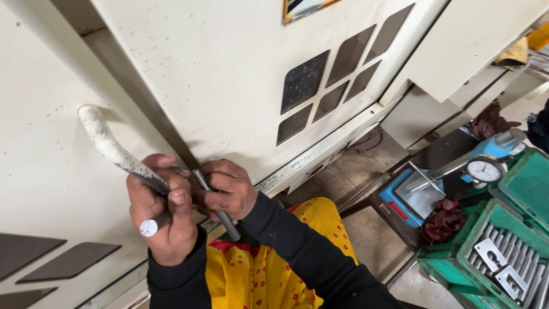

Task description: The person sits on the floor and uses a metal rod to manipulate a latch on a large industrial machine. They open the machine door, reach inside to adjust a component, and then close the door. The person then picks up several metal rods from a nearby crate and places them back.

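Left hand: your left hand (163, 214) is closed around a short metal rod (150, 227), whose round white end pokes out below the fist. This hand also sits by the lower end of the door handle (108, 146), in the lower left of the frame.
Right hand: your right hand (226, 191) is closed on a thin grey metal pin (216, 203), pinched near its top.
Where the pin is: low in the middle of the frame, tilted, just in front of the cream machine door (217, 74).
How it feels: the pin looks hard, stiff and smooth, so it may slip. It looks light.
Where to hold: grip the pin near its middle, with fingers wrapped all round.
Nearby: a dial gauge on a blue stand (484, 169) and a green tray of metal parts (503, 257) are at the right.
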